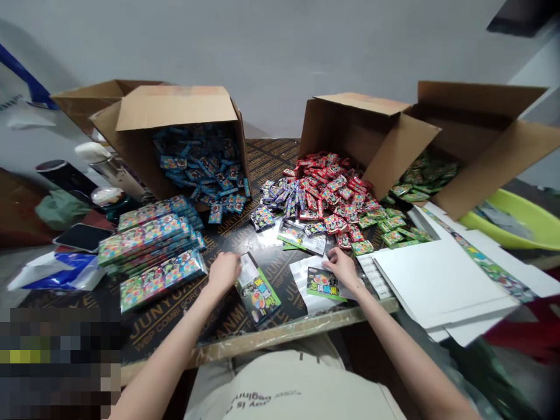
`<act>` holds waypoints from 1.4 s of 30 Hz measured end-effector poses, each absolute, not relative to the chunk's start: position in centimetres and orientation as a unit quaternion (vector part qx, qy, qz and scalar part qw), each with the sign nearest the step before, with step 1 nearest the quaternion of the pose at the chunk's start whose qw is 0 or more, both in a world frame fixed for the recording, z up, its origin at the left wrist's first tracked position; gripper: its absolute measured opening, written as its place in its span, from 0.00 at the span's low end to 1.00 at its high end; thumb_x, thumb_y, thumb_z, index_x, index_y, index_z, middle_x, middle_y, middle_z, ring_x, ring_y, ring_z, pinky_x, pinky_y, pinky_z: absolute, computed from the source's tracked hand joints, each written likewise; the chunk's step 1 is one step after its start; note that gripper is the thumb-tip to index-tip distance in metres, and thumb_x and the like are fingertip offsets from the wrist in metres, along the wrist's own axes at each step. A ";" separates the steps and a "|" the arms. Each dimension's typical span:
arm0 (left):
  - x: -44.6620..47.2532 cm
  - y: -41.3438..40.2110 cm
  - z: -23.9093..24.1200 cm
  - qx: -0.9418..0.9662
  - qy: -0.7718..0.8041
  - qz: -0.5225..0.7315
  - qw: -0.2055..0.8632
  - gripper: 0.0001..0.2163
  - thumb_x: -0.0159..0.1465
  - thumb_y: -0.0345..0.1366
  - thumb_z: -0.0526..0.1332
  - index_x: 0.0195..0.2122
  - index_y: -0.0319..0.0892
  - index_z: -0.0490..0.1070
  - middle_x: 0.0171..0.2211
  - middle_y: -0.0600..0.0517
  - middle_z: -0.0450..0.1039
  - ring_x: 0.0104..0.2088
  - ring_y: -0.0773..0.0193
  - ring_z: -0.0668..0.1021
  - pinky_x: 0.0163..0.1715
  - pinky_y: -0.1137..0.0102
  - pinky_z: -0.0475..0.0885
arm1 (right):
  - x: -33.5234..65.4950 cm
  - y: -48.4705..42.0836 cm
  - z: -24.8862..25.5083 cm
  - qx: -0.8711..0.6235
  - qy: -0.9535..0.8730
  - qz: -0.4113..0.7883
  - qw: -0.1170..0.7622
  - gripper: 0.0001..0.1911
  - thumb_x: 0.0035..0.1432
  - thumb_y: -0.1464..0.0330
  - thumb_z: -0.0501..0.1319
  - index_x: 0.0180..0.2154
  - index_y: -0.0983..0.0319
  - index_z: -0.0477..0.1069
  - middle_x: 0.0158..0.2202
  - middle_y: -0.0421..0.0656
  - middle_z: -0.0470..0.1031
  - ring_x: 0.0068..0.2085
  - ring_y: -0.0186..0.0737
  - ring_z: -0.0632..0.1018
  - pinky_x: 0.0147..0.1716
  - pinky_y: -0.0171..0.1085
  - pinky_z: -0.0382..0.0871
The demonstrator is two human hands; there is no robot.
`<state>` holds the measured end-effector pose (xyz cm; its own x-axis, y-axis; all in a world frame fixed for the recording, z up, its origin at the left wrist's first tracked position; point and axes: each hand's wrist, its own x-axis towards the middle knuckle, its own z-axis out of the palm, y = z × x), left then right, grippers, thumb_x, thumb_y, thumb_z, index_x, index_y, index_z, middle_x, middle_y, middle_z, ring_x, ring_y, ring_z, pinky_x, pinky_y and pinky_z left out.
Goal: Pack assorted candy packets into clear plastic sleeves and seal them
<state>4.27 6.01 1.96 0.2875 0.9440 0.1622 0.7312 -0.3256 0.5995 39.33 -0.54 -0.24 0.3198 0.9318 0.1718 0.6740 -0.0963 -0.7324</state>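
Note:
My left hand is closed, its fingertips at the upper left edge of a flat black and green printed candy packet. That packet lies slanted on the table, with a clear window at its top end. My right hand has curled fingers at the upper right corner of a second printed candy packet. A white sheet lies under this second packet. Just beyond it are more flat packets with clear windows, beside a purple-wrapped piece. Both thumbs are partly hidden.
Open cartons hold blue packs, red packs and green packs. Stacked strips of packs stand at left, near a phone. White card sheets and a yellow-green basin are at right.

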 end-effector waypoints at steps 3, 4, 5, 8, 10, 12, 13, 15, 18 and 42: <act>7.3 5.2 0.8 0.794 0.513 0.236 0.226 0.10 0.53 0.33 0.62 0.37 0.40 0.75 0.46 0.41 0.70 0.48 0.48 0.68 0.49 0.58 0.59 | 38.6 -0.8 -2.1 -0.701 -0.563 0.210 0.385 0.13 0.41 0.67 0.62 0.33 0.64 0.69 0.19 0.36 0.69 0.21 0.36 0.70 0.25 0.34 0.62; 8.7 4.7 0.5 0.801 0.499 0.230 0.239 0.12 0.55 0.36 0.62 0.40 0.40 0.74 0.46 0.42 0.70 0.48 0.51 0.69 0.49 0.61 0.60 | 38.4 -0.8 -2.4 -0.692 -0.568 0.221 0.388 0.13 0.42 0.66 0.61 0.33 0.64 0.69 0.19 0.37 0.69 0.22 0.35 0.70 0.24 0.34 0.62; 10.0 4.2 0.2 0.806 0.486 0.223 0.254 0.13 0.56 0.38 0.61 0.42 0.41 0.73 0.46 0.44 0.71 0.47 0.54 0.70 0.48 0.64 0.62 | 38.3 -0.9 -2.6 -0.683 -0.574 0.227 0.390 0.13 0.43 0.65 0.61 0.32 0.65 0.69 0.20 0.38 0.70 0.22 0.35 0.70 0.24 0.33 0.62; 13.5 3.2 -0.8 0.805 0.476 0.205 0.287 0.14 0.54 0.42 0.62 0.41 0.42 0.73 0.38 0.48 0.74 0.40 0.57 0.73 0.41 0.68 0.65 | 38.2 -1.3 -2.5 -0.669 -0.597 0.215 0.387 0.11 0.47 0.64 0.59 0.30 0.65 0.70 0.23 0.40 0.70 0.24 0.37 0.70 0.25 0.35 0.63; 14.9 3.1 -1.4 0.794 0.494 0.196 0.294 0.10 0.52 0.39 0.64 0.34 0.41 0.74 0.33 0.49 0.75 0.37 0.57 0.74 0.37 0.68 0.65 | 38.1 -1.5 -1.9 -0.668 -0.613 0.178 0.382 0.11 0.48 0.65 0.58 0.33 0.65 0.70 0.27 0.43 0.71 0.30 0.41 0.71 0.31 0.39 0.64; 15.7 3.1 -1.7 0.784 0.510 0.192 0.296 0.04 0.52 0.35 0.64 0.27 0.40 0.73 0.29 0.49 0.74 0.34 0.57 0.74 0.35 0.67 0.65 | 37.5 -1.4 -1.2 -0.659 -0.640 0.135 0.371 0.14 0.49 0.67 0.59 0.40 0.64 0.70 0.35 0.47 0.71 0.39 0.47 0.70 0.39 0.44 0.61; 15.9 3.2 -1.7 0.781 0.514 0.191 0.299 0.03 0.52 0.33 0.64 0.26 0.40 0.73 0.28 0.49 0.74 0.33 0.58 0.74 0.35 0.67 0.64 | 37.1 -1.2 -0.9 -0.647 -0.660 0.121 0.361 0.16 0.49 0.68 0.60 0.42 0.62 0.69 0.39 0.49 0.70 0.43 0.48 0.68 0.42 0.46 0.59; 16.0 3.2 -1.6 0.780 0.513 0.191 0.304 0.01 0.53 0.32 0.63 0.26 0.40 0.72 0.27 0.50 0.73 0.32 0.59 0.73 0.35 0.68 0.64 | 36.0 -0.6 -0.6 -0.612 -0.709 0.112 0.331 0.15 0.49 0.70 0.61 0.43 0.58 0.70 0.42 0.47 0.70 0.47 0.49 0.66 0.45 0.46 0.55; 16.1 3.3 -1.4 0.780 0.509 0.190 0.311 0.01 0.53 0.31 0.62 0.26 0.40 0.72 0.27 0.51 0.73 0.33 0.60 0.73 0.35 0.68 0.63 | 34.7 0.5 -0.7 -0.561 -0.768 0.113 0.287 0.08 0.52 0.72 0.60 0.35 0.57 0.74 0.36 0.44 0.72 0.42 0.45 0.68 0.44 0.45 0.54; 16.1 4.4 -2.3 0.788 0.513 0.162 0.300 0.05 0.56 0.31 0.58 0.27 0.40 0.74 0.27 0.49 0.75 0.31 0.58 0.75 0.31 0.69 0.64 | 32.2 -0.2 -2.2 -0.480 -0.826 0.113 0.274 0.21 0.57 0.74 0.51 0.53 0.57 0.64 0.31 0.45 0.73 0.40 0.45 0.70 0.42 0.46 0.61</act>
